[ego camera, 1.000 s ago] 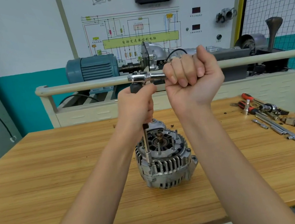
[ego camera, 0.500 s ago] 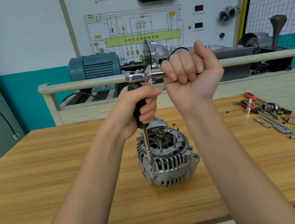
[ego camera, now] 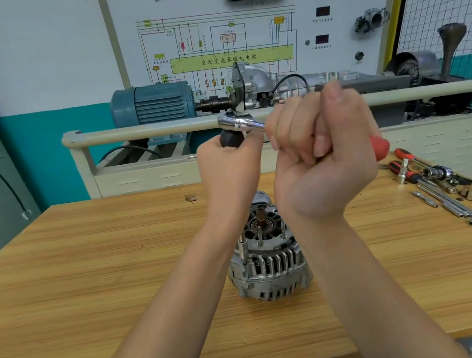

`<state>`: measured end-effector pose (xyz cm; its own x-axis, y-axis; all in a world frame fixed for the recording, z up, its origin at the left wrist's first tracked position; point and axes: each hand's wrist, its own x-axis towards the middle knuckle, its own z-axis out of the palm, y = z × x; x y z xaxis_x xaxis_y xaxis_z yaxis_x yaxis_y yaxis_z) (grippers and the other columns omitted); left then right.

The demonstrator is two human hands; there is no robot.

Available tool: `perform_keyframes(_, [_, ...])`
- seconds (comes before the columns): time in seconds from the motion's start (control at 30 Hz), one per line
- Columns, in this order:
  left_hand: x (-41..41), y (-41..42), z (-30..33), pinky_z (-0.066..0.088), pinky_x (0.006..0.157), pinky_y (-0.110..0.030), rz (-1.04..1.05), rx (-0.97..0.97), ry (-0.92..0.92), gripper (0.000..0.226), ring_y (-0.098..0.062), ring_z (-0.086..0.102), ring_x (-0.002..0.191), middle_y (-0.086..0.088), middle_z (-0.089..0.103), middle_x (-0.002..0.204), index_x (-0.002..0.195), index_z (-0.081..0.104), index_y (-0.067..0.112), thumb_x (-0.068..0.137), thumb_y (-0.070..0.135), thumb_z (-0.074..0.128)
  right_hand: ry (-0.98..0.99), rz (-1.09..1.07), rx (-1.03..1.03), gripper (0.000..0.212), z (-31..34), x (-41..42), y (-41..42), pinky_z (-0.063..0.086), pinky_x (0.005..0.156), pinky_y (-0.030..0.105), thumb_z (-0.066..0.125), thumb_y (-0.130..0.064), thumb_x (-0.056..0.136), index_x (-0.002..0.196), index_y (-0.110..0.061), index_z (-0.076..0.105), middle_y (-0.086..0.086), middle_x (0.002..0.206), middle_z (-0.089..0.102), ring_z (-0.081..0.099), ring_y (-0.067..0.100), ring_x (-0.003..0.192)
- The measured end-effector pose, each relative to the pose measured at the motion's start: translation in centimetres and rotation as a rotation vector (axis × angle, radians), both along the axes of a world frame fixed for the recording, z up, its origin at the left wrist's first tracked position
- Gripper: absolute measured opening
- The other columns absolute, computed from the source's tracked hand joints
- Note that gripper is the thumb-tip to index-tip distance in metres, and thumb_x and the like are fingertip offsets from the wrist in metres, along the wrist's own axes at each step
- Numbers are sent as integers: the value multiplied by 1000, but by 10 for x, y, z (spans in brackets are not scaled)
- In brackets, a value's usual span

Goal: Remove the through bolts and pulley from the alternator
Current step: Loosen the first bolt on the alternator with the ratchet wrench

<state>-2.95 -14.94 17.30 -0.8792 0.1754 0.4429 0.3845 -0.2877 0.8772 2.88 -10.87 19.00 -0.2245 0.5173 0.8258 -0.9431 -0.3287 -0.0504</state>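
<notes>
The silver alternator (ego camera: 268,268) stands on the wooden table (ego camera: 92,290), shaft end up, with thin studs rising from its top. A long extension bar (ego camera: 242,250) runs straight up from a bolt at the alternator's left rim. My left hand (ego camera: 229,173) grips the bar's black upper part just under the ratchet head (ego camera: 236,122). My right hand (ego camera: 322,154) is fisted around the ratchet handle, whose red end (ego camera: 380,148) sticks out to the right. The pulley side faces down and is hidden.
Loose tools (ego camera: 439,189), among them red-handled drivers, sockets and bars, lie on the table's right side. Behind the table runs a beige rail (ego camera: 137,131) with a blue motor (ego camera: 154,103) and gearbox rig. A mesh panel (ego camera: 447,6) stands far right.
My right hand has swung the ratchet handle toward me and to the right, so its red end now shows. My left hand stays on the extension bar. The camera has moved closer.
</notes>
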Motion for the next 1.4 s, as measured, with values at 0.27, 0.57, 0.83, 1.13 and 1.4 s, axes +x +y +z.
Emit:
perform_keyframes(0.27, [-21, -30, -1, 20, 34, -13, -704, -31, 24, 37, -7, 23, 27, 5, 30, 35, 46, 42, 16, 78, 10, 60, -183, 517, -50, 51, 13, -14, 32, 23, 42, 21, 41, -12, 86, 35, -17, 36, -5, 31, 27, 13, 12, 37])
perform_keyframes(0.57, [-18, -17, 1, 17, 36, -12, -508, -118, -43, 51, -8, 15, 30, 7, 23, 38, 47, 30, 21, 90, 6, 54, -199, 562, -232, 48, 10, -19, 43, 22, 39, 21, 42, -14, 83, 36, -17, 35, -4, 32, 24, 18, 11, 32])
perform_keyframes(0.83, [-3, -1, -4, 13, 48, -31, -5, -5, 7, 42, -17, 15, 50, -3, 23, 55, 57, 29, 19, 80, 0, 58, -2, 20, 33, 43, 3, -5, 5, 18, 45, 28, 36, 2, 85, 48, -15, 21, -2, 37, 25, 23, 9, 36])
perform_keyframes(1.13, [-20, -30, 6, 24, 37, -16, -688, -140, 0, 38, -9, 27, 31, 5, 32, 39, 46, 44, 18, 81, 10, 58, -258, 688, -128, 48, 17, -21, 46, 24, 40, 21, 42, -14, 83, 35, -15, 35, -3, 31, 25, 13, 11, 35])
perform_keyframes(1.4, [-12, -14, 3, 16, 36, -14, -319, -66, -65, 51, -8, 16, 31, 8, 23, 38, 48, 31, 22, 88, 1, 54, -193, 421, -111, 49, 12, -14, 31, 24, 41, 23, 42, -12, 84, 37, -17, 33, -5, 33, 24, 18, 11, 34])
